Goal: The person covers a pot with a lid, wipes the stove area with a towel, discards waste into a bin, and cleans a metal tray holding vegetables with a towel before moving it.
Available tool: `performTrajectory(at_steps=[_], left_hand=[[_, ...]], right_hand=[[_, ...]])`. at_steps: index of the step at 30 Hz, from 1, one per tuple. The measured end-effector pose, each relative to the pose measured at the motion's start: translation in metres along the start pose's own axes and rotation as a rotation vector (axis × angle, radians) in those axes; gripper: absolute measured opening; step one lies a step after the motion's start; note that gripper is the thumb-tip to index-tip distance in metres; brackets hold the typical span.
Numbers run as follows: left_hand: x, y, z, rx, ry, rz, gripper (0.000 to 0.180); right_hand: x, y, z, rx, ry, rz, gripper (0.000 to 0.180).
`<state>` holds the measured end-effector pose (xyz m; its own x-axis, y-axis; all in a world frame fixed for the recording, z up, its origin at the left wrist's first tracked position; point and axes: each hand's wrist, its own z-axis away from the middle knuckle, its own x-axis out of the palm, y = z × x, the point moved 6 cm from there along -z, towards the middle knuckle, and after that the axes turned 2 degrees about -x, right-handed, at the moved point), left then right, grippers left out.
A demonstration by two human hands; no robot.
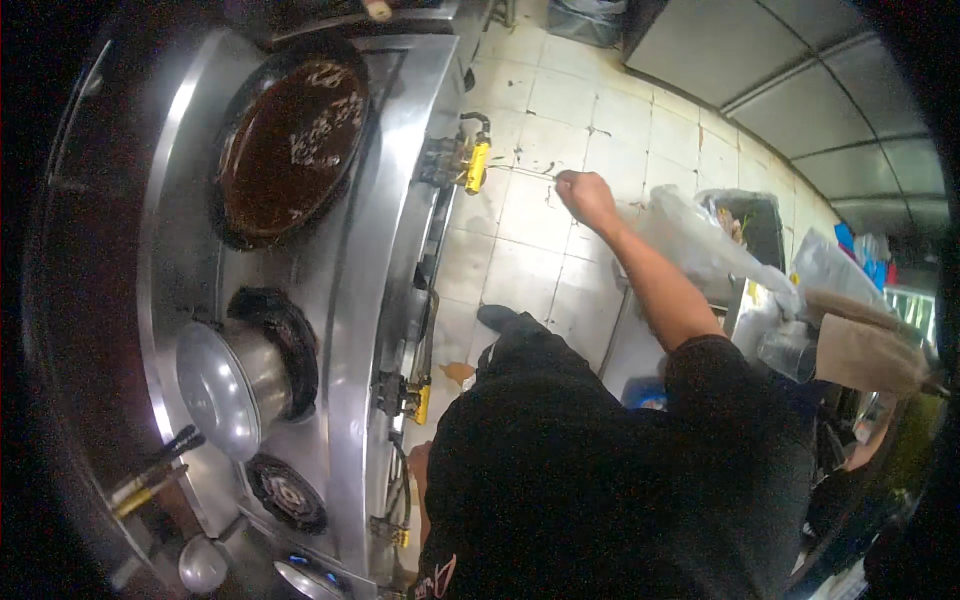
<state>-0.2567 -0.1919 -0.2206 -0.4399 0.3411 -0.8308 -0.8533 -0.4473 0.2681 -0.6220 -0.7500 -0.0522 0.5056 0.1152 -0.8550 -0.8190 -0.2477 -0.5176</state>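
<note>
My right hand (588,198) is stretched out over the tiled floor in front of the stove, its fingers pinched on a thin rod (525,172). The rod points left, its far end close to a yellow valve handle (478,165) on the stove's front. I cannot make out what kind of rod it is. My left hand (419,462) shows only in part, low beside my black shirt and near the stove front. Its fingers are hidden, and I cannot see whether it holds anything. A small patch of skin with something white lies above it, unclear.
On the steel stove (400,130) sit a wide pan of dark brown liquid (290,145) and a lidded metal pot (225,390). A bare burner (287,492) is nearer. At right are a plastic-lined bin (755,225), a brown cloth (870,352) and steel cabinets (800,70).
</note>
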Motion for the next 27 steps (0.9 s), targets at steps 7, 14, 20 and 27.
performTrajectory(at_steps=[7,14,20,27], left_hand=[[-0.027,-0.007,0.008,-0.164,-0.024,0.116,0.022],[-0.040,-0.008,0.012,-0.185,-0.046,0.093,0.022],[-0.048,-0.007,0.018,-0.209,-0.062,0.085,0.022],[-0.049,-0.013,0.010,-0.195,-0.042,0.090,0.021]], right_hand=[[0.039,-0.017,-0.018,-0.048,-0.129,0.143,0.021],[0.118,-0.019,-0.036,-0.191,-0.195,0.136,0.016],[0.124,0.011,-0.049,0.186,-0.273,0.137,0.022],[0.014,0.021,-0.014,0.159,-0.247,0.222,0.020]])
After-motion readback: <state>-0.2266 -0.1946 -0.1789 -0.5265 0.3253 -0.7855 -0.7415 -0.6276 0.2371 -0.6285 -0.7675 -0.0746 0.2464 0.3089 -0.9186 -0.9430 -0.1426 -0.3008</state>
